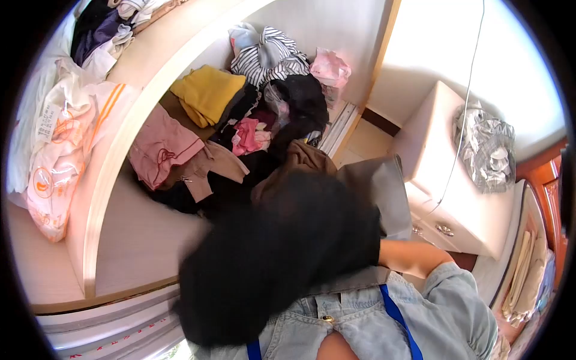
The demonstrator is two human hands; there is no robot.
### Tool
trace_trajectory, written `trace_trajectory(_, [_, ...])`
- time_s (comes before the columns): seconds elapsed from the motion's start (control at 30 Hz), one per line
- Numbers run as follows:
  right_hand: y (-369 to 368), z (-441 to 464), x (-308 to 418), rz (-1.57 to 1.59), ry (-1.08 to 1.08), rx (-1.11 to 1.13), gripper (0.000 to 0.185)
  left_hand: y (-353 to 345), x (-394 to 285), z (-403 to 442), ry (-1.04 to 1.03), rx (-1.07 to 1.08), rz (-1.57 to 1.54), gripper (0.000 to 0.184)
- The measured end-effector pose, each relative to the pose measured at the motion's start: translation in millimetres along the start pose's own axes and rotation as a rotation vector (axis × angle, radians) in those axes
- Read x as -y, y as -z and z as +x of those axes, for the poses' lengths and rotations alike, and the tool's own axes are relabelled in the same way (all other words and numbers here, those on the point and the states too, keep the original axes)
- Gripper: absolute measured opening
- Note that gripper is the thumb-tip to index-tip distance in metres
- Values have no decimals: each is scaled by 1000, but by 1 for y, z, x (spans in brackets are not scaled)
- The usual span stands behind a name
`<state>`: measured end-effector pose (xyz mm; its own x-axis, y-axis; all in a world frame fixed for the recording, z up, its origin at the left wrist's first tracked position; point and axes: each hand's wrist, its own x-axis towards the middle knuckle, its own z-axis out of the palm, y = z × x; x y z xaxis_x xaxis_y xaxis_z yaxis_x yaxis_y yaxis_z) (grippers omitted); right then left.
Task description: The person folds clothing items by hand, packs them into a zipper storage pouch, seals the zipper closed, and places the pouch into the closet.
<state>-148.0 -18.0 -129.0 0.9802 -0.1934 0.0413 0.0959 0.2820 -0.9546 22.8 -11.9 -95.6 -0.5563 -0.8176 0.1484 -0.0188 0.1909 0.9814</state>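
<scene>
A black garment (276,258), smeared by motion, hangs up in front of my chest and hides much of the middle. My right forearm (414,257) reaches in behind its right side; the hand itself is covered, so its fingers do not show. Nothing of my left hand can be seen. Just beyond the garment lie a brown cloth (300,161) and a stiff grey piece (381,189), possibly a bag or box side. Folded clothes fill the cabinet compartment: a pink garment (162,144), a tan one (207,165), a yellow one (210,93) and a striped one (270,57).
A curved pale shelf panel (99,198) separates this compartment from the left one, where a clear plastic bag with orange print (60,174) lies. At right stands a cream drawer cabinet (447,198) with a wrapped bundle (489,150) on top. A cable (465,114) hangs across it.
</scene>
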Motion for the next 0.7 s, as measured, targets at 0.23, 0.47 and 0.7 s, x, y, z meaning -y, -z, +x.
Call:
trace_trajectory(0.23, [23, 6, 6, -266, 58, -333, 25, 33, 59, 41, 222, -663, -630, 47])
trace_trajectory(0.47, [91, 9, 42, -538, 242, -508, 32, 36, 45, 62, 360, -571, -675, 64])
trace_trajectory(0.7, [150, 27, 51, -729, 321, -497, 40, 32, 27, 49, 39, -344, -249, 55])
